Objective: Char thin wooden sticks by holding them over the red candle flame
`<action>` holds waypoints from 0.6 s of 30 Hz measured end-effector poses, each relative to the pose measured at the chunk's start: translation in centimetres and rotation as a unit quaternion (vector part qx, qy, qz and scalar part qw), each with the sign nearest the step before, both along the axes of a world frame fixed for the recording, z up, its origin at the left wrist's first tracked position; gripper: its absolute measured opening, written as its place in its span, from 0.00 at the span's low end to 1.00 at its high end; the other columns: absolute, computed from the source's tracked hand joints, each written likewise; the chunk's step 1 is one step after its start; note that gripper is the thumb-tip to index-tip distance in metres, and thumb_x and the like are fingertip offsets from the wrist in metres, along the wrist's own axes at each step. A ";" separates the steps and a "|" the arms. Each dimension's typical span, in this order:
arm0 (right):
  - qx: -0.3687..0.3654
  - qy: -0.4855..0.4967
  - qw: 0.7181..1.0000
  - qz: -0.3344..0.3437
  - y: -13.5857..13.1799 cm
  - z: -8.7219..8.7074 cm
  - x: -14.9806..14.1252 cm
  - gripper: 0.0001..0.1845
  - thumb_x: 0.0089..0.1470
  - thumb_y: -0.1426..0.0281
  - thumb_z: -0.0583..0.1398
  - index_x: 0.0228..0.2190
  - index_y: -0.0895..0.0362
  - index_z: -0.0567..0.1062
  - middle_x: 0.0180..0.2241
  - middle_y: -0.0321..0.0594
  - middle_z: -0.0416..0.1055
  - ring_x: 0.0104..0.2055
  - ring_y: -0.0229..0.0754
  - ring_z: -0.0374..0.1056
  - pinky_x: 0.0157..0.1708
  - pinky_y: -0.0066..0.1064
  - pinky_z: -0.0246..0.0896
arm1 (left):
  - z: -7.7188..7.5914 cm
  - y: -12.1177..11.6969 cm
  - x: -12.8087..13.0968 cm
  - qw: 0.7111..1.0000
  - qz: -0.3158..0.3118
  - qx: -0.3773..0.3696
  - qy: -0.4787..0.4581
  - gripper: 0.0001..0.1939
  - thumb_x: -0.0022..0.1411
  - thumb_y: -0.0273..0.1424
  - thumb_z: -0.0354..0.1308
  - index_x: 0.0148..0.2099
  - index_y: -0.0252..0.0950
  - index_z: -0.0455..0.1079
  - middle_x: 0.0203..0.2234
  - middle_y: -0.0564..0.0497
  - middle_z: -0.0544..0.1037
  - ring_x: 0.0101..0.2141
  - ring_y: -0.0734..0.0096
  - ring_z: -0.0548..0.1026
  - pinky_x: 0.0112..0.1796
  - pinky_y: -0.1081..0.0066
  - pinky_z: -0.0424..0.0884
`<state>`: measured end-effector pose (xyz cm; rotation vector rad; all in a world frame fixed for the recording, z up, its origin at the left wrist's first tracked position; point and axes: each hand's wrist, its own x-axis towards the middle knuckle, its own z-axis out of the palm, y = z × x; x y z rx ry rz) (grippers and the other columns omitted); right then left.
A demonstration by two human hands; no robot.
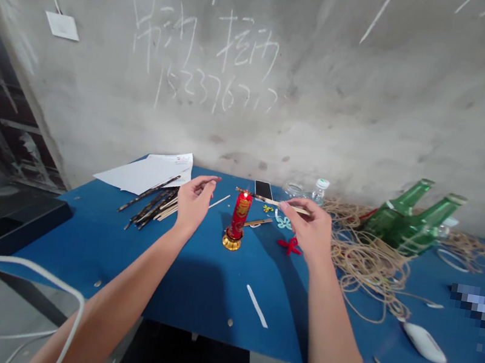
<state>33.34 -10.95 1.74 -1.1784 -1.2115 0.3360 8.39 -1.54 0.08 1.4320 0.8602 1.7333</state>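
A lit red candle [239, 216] on a gold base stands near the middle of the blue table [189, 283]. My right hand [308, 229] pinches a thin wooden stick [267, 200], whose charred far end reaches over the candle flame. My left hand [195, 202] hovers left of the candle, fingers loosely apart and holding nothing. A pile of burnt-patterned sticks [153, 204] lies just left of that hand.
White papers [147, 172] lie at the back left, a phone [263, 190] behind the candle. Tangled twine [373, 257], two green bottles [411, 220], a small plastic bottle [319, 190], a red knot [290, 245] and a white mouse-like object [424, 342] are on the right. A white cable [26, 270] loops at lower left.
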 end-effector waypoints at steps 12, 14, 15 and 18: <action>0.002 -0.004 1.000 -0.003 0.2 -0.4 0.4 0.18 0.47 0.55 0.74 0.32 0.56 0.82 0.24 0.37 0.74 0.22 0.37 0.64 0.23 0.30 0.57 | 0.1 0.0 0.0 1.000 -0.004 -0.003 -0.003 0.14 0.62 0.38 0.64 0.44 0.36 0.84 0.22 0.53 0.74 0.23 0.75 0.68 0.22 0.75 0.60; 0.001 -0.005 1.000 -0.004 0.1 -0.3 0.5 0.18 0.47 0.55 0.74 0.32 0.56 0.82 0.24 0.37 0.75 0.22 0.37 0.64 0.23 0.30 0.57 | 0.1 -0.1 0.0 1.000 -0.002 -0.003 -0.001 0.14 0.62 0.38 0.64 0.43 0.36 0.84 0.22 0.53 0.74 0.23 0.75 0.68 0.22 0.75 0.60; 0.001 -0.006 1.000 -0.005 0.1 -0.3 0.5 0.18 0.47 0.55 0.74 0.32 0.55 0.82 0.24 0.37 0.75 0.22 0.37 0.63 0.23 0.30 0.57 | 0.1 -0.1 0.0 1.000 -0.002 -0.003 -0.001 0.14 0.62 0.38 0.64 0.43 0.36 0.84 0.22 0.53 0.74 0.23 0.75 0.68 0.22 0.75 0.60; 0.003 -0.006 1.000 -0.006 0.0 -0.2 0.7 0.18 0.47 0.55 0.74 0.32 0.55 0.82 0.24 0.36 0.74 0.22 0.36 0.62 0.23 0.30 0.57 | 0.1 -0.1 0.0 1.000 -0.003 -0.006 -0.001 0.14 0.62 0.38 0.64 0.44 0.36 0.84 0.23 0.52 0.74 0.23 0.75 0.68 0.22 0.75 0.60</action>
